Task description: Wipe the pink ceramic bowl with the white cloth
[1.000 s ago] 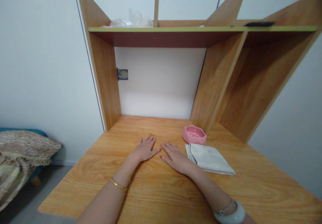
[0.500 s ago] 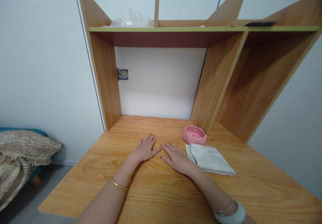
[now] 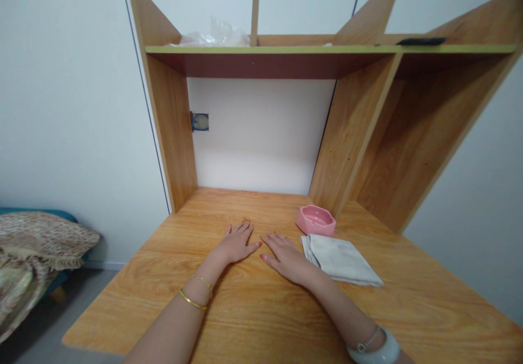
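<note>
My left hand [image 3: 237, 244] lies palm down on the wooden desk [image 3: 261, 320], fingers stretched out and holding nothing. Beside it, my right hand [image 3: 286, 258] also rests flat, its fingers extended and its thumb pointing toward my left thumb with a small gap between. Just right of my right hand is a folded pale grey cloth [image 3: 343, 259]. Behind that cloth stands a pink ashtray [image 3: 316, 221] with notches in its rim, close to the upright panel. Neither hand holds the cloth or the ashtray.
A wooden shelf unit [image 3: 265, 50] rises from the back of the desk, with clear plastic wrapping [image 3: 216, 34] and a dark flat object [image 3: 420, 41] on top. An uncovered socket box [image 3: 200, 122] sits in the back wall. At left, a patterned fringed blanket [image 3: 41, 238] covers blue furniture.
</note>
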`<state>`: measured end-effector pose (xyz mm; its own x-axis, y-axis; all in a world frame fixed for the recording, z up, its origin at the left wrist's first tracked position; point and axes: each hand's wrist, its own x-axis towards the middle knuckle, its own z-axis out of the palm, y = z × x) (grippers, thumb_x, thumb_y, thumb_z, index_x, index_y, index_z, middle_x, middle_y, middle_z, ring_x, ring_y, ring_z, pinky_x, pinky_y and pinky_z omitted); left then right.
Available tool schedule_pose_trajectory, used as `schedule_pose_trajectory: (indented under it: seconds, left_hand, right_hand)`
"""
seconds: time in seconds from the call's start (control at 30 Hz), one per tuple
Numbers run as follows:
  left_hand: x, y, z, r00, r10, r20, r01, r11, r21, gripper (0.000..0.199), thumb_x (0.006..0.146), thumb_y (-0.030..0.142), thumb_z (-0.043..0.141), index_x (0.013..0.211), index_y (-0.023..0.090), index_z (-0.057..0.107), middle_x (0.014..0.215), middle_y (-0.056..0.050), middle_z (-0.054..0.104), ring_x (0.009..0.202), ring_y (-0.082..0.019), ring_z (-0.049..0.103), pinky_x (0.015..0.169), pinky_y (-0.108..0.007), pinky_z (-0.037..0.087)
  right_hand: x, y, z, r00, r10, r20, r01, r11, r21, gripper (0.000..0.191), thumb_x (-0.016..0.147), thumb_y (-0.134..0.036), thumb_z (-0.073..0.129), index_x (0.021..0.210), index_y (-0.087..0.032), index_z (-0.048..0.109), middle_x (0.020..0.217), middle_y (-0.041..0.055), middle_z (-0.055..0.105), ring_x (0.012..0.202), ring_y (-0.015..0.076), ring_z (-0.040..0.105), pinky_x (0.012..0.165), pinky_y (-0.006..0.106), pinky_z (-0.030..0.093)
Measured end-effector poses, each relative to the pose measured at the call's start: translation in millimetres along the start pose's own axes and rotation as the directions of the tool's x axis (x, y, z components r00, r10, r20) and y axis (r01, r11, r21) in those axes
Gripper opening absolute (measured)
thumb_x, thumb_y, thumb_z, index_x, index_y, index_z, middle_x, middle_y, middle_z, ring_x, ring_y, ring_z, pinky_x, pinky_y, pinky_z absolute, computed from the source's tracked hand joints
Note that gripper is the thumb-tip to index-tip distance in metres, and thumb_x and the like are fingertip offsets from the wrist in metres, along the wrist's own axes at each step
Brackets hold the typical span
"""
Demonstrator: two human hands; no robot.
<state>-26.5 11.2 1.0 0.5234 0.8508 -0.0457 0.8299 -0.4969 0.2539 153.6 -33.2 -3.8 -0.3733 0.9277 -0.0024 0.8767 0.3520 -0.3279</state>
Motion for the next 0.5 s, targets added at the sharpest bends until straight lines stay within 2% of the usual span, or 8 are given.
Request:
schedule_pose_trajectory:
  seconds: [0.17, 0.3, 0.4, 0.5]
  left_hand:
    - [-0.1, 0.1, 0.7, 1.0, -0.002, -0.01, 0.002, 1.0, -0.006, 0.074, 0.082, 0.061, 0.018, 0.139, 0.014, 0.018, 0.145, -0.01, 0.015, 0.134, -0.022, 0.007, 0.106, -0.047, 0.007]
    - [-0.4, 0.8, 0.6, 1.0, -0.003, -0.01, 0.003, 1.0, -0.012, 0.075, 0.081, 0.063, 0.018, 0.139, 0.014, 0.018, 0.145, -0.01, 0.015, 0.134, -0.023, 0.007, 0.106, -0.047, 0.007]
    - [-0.7, 1.7, -0.4, 1.0, -0.009, -0.007, 0.008, 1.0, -0.021, 0.077, 0.08, 0.064, 0.018, 0.139, 0.014, 0.018, 0.145, -0.01, 0.014, 0.134, -0.023, 0.007, 0.106, -0.047, 0.007]
    - [-1.1, 2.4, -1.7, 1.0, -0.016, -0.003, 0.016, 1.0, -0.024, 0.076, 0.081, 0.063, 0.018, 0.139, 0.014, 0.019, 0.145, -0.01, 0.015, 0.134, -0.023, 0.008, 0.106, -0.046, 0.006]
  right_hand:
    - [0.4, -2.6, -1.8, 0.996, -0.049, -0.077, 0.052, 0.998, 0.041, 0.062, 0.084, -0.051, 0.033, 0.132, -0.012, 0.036, 0.138, 0.0125, 0.036, 0.128, 0.0233, 0.028, 0.105, 0.039, 0.02]
    - [4.4, -2.9, -11.1, 0.958, -0.091, -0.27, 0.105, 0.994, 0.036, 0.051, 0.085, -0.044, 0.034, 0.123, -0.013, 0.047, 0.129, 0.0113, 0.047, 0.121, 0.0217, 0.038, 0.102, 0.035, 0.027]
    - [6.4, 6.4, -29.1, 0.885, -0.014, -0.465, 0.019, 1.0, 0.007, 0.043, 0.085, -0.037, 0.033, 0.116, -0.015, 0.053, 0.117, 0.0111, 0.056, 0.112, 0.023, 0.046, 0.097, 0.037, 0.032]
    - [2.4, 25.2, -54.7, 0.765, 0.184, -0.617, -0.232, 0.973, 0.002, 0.039, 0.084, -0.032, 0.031, 0.11, -0.017, 0.057, 0.105, 0.0115, 0.061, 0.102, 0.0254, 0.052, 0.091, 0.041, 0.035]
